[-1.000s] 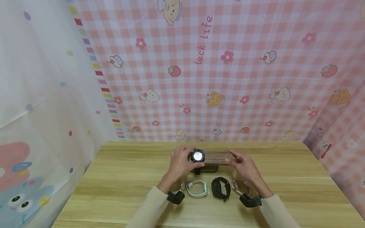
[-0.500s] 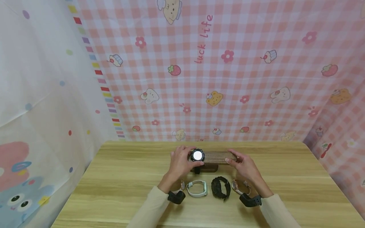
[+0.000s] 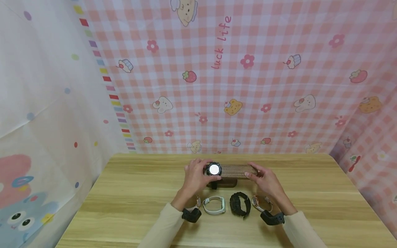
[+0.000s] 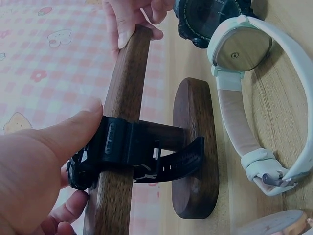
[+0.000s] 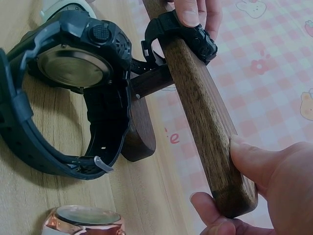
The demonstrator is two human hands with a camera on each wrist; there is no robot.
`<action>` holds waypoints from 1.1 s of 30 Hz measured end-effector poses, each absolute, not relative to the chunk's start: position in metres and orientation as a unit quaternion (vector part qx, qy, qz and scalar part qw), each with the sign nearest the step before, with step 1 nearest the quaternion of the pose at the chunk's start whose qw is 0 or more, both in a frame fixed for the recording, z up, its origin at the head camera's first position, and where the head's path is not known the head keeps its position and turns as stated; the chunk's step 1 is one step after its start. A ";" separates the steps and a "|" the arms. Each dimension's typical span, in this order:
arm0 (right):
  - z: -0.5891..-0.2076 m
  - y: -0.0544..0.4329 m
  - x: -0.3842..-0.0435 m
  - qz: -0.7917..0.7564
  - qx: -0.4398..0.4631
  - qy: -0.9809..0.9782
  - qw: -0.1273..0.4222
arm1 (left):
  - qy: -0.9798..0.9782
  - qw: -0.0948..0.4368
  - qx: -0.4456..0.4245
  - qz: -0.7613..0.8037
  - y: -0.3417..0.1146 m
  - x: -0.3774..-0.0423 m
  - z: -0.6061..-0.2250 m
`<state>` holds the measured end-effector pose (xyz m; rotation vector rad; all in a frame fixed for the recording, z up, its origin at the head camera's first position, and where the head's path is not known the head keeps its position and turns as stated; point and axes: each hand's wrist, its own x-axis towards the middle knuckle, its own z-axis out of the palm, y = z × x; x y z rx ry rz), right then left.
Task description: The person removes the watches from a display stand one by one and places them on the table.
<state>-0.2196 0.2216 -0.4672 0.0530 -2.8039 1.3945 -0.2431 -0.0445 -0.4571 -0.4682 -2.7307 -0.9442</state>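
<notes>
Left hand [image 3: 194,177] has its fingers [image 4: 58,134] clamped on the black sports watch [image 3: 214,169], which sits strapped around the left end of the wooden watch stand's bar [image 3: 238,170]. Right hand [image 3: 267,182] pinches the bar's right end, thumb on top, fingers [image 5: 215,215] curled beneath. The stand's oval base [image 4: 193,147] rests on the tabletop [image 3: 124,193], with a white-strapped watch [image 3: 214,205], a second black watch [image 3: 240,204] and a rose-gold watch [image 3: 258,203] lined up just in front.

Risk, as I read it: the strap tail [image 4: 183,161] hangs loose under the bar, so the watch could rotate round it or slide off the end. A hard push could tip the stand onto that row.

Against a second ago: barely anything; the watch has nudged a touch leftward, both hands holding their grips.
</notes>
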 end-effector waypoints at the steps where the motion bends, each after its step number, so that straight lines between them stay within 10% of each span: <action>1: -0.467 0.222 -0.220 0.446 0.017 -0.895 0.004 | -0.927 0.108 -0.159 -0.321 -0.045 -0.243 -0.457; 33: -0.466 0.221 -0.218 0.453 0.016 -0.891 0.004 | -0.922 0.117 -0.142 -0.340 -0.064 -0.242 -0.459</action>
